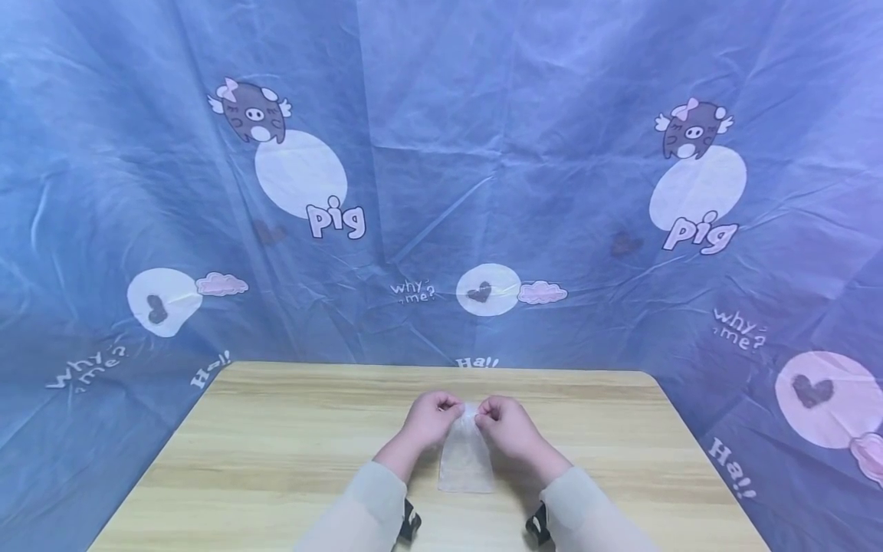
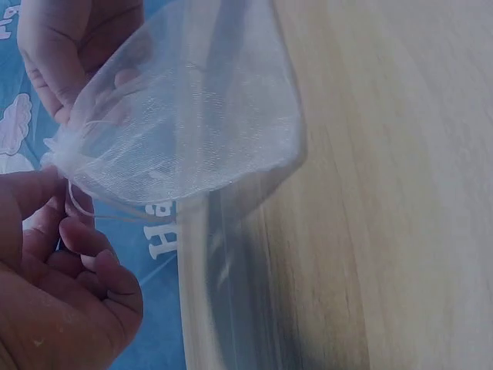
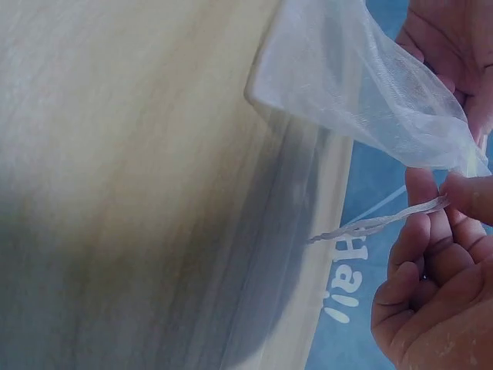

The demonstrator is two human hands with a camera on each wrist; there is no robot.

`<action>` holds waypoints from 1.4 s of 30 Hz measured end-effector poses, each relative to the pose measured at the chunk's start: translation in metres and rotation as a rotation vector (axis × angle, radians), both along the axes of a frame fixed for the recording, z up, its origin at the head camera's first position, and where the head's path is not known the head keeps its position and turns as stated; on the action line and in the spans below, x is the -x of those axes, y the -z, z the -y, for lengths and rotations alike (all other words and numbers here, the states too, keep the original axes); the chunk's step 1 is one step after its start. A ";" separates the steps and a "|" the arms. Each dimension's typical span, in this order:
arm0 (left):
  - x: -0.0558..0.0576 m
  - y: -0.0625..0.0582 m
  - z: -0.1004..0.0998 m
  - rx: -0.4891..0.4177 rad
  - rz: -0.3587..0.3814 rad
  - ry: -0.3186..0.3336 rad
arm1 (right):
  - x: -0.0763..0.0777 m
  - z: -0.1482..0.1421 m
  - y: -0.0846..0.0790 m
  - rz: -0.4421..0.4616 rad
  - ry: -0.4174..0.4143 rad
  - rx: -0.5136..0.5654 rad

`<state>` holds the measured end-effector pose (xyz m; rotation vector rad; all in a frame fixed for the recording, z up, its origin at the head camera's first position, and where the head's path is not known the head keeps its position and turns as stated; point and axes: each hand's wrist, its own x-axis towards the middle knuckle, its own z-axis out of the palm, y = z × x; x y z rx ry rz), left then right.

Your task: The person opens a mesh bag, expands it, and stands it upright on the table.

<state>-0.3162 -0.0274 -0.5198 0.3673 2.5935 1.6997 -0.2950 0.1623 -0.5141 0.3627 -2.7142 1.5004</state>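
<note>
A sheer white drawstring pouch [image 1: 466, 464] hangs between both hands above the table, its neck gathered and its wider bottom toward the person. My left hand [image 1: 429, 420] pinches the gathered neck from the left, thumb against forefinger. On the other side my right hand [image 1: 509, 429] pinches at the neck too; in the right wrist view its thumb and fingers hold a twisted white drawstring [image 3: 385, 222], whose loose end sticks out. Another loop of cord [image 2: 108, 215] runs under the neck in the left wrist view. Through the thin mesh nothing shows inside.
A light wood-grain table [image 1: 290, 437] lies beneath the hands. Blue printed cloth [image 1: 441, 192] hangs behind it and along both sides. Black straps [image 1: 410, 523] show at the wrists, beside pale sleeves [image 1: 366, 502].
</note>
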 end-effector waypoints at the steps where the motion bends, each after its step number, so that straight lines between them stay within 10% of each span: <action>1: 0.000 -0.001 0.000 -0.010 0.009 -0.002 | 0.000 0.000 0.000 0.005 0.001 0.009; 42: -0.003 -0.008 0.003 -0.028 0.019 0.008 | -0.007 0.009 -0.015 0.007 0.125 0.144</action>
